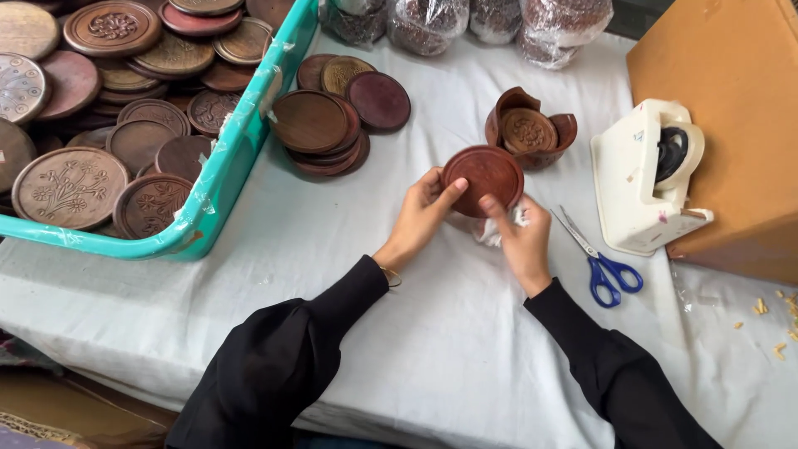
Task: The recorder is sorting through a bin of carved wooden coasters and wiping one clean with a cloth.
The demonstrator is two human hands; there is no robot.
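Head view: a round reddish-brown wooden disc [483, 179] is held above the counter [399, 316] between both hands. The left hand [420, 214] is closed on the disc's left edge, thumb laid on its face. The right hand [522, 237] is pinched on the lower right edge, with a crumpled white cloth [490, 233] bunched in its palm. Just beyond the disc, a carved wooden holder [532, 129] is seen. Right of the right hand lie blue-handled scissors [600, 262], then a white tape dispenser [648, 170]. Left of the left hand, a stack of discs [320, 133] and a teal tray [224, 166] are placed.
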